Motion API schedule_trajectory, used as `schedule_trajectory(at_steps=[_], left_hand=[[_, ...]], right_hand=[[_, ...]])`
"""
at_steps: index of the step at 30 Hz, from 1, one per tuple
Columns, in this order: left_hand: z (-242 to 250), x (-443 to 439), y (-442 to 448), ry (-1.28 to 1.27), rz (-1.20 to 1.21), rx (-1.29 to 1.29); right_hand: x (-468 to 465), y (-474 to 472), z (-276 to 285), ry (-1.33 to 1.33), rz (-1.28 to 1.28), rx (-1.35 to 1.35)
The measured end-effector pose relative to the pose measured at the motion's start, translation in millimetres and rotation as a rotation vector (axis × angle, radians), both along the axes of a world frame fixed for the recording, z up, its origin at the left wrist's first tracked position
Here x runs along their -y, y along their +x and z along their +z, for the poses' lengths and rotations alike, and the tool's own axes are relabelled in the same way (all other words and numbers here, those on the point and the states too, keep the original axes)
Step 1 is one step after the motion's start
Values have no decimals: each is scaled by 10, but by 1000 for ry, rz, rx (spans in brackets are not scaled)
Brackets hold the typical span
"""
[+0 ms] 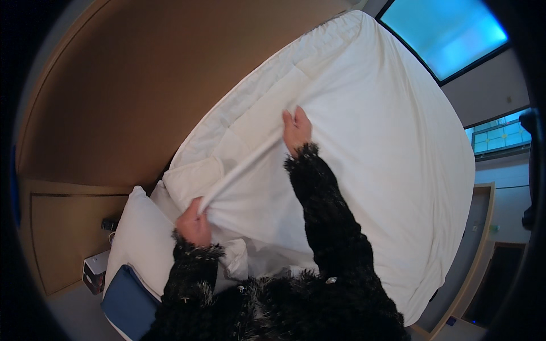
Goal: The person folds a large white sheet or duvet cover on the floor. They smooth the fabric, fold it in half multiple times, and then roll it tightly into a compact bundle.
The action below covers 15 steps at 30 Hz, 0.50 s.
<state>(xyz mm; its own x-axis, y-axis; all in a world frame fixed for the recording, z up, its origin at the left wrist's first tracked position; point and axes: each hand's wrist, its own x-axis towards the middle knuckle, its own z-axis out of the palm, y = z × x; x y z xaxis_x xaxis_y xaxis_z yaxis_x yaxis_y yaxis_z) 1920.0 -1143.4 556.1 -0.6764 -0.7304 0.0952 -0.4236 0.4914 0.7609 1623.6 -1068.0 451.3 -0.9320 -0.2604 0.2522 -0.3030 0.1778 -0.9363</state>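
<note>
A white duvet cover (384,149) spreads over the bed before me. Its edge is stretched taut in a rolled line between my two hands. My left hand (195,223) is closed on one end of this edge, close to the pillows. Farther up the bed, my right hand (297,130) pinches the same edge with thumb and fingers. Beyond the edge lies a quilted white duvet (256,104), with a turned-over corner (194,177) near my left hand. Crumpled white fabric (236,258) shows below, partly hidden by my sleeves.
White pillows (138,234) and a dark blue cushion (130,300) lie at the left. A brown panelled wall (128,93) runs along the bed's far side. A small box (96,270) stands beside the pillows. A large screen (443,34) hangs at upper right, near a window (499,134).
</note>
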Motion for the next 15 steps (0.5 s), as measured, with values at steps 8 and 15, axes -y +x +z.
schedule_trajectory(at_steps=[8, 15], left_hand=[[71, 619, 186, -101, 268, -70], [-200, 879, 147, -197, 301, 3]], right_hand=[[1128, 303, 639, -287, 143, -50], [1364, 252, 221, -33, 226, 100]])
